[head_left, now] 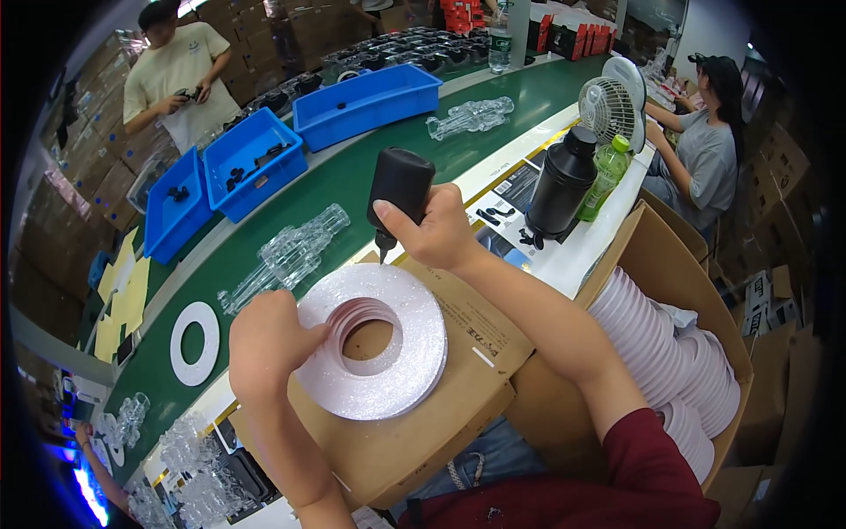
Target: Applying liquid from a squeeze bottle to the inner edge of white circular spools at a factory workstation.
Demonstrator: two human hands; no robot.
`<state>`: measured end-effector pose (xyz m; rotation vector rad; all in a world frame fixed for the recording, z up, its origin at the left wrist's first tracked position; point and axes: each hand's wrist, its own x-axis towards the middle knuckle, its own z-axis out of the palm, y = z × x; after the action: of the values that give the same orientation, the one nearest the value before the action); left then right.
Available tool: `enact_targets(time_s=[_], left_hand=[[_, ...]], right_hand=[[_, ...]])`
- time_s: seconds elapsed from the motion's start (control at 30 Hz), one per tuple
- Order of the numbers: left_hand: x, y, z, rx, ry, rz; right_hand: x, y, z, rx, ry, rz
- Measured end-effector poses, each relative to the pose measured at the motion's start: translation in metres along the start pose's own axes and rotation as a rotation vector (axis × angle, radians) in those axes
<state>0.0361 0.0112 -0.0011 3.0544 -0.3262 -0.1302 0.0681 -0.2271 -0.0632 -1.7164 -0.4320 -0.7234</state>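
Note:
My right hand [438, 231] grips a black squeeze bottle [401, 181] turned upside down. The bottle's narrow nozzle points at the far edge of a stack of flat white rings [414, 353]; whether the tip touches cannot be told. The rings have a speckled, shiny top and lie on a brown cardboard box [432, 432] in front of me. At the stack's left side my left hand [264, 344] is closed, its thumb reaching over the rings into the centre hole. Its other fingers are mostly hidden.
A green conveyor belt [242, 295] carries a single white ring [195, 344], clear plastic packs [295, 247] and blue bins [366, 106]. To my right are a black bottle [564, 181], a green drink bottle [606, 176], a fan [608, 106] and a carton of white rings [652, 344]. Other people work nearby.

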Motion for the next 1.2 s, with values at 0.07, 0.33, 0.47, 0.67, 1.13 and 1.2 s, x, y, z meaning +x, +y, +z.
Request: enact_targets(time_s=[0.07, 0.33, 0.47, 0.67, 1.13, 1.2], left_hand=[[0.0, 0.0, 0.0, -0.002, -0.001, 0.0], [-0.002, -0.002, 0.004, -0.004, 0.078, 0.082], [-0.005, -0.004, 0.001, 0.0, 0.077, 0.092], [-0.003, 0.003, -0.005, -0.006, -0.033, -0.013], [-0.006, 0.001, -0.01, 0.05, -0.004, -0.04], [-0.006, 0.0, -0.008, 0.051, 0.009, -0.039]], right_hand=[[0.0, 0.0, 0.0, 0.0, 0.004, -0.011], [-0.002, 0.001, -0.001, -0.044, -0.005, -0.043], [0.0, 0.002, 0.0, -0.033, -0.019, -0.048], [-0.001, 0.006, -0.001, -0.044, -0.043, -0.031], [0.001, 0.001, -0.003, -0.045, -0.053, -0.059], [0.001, 0.002, -0.002, -0.037, -0.058, -0.046]])
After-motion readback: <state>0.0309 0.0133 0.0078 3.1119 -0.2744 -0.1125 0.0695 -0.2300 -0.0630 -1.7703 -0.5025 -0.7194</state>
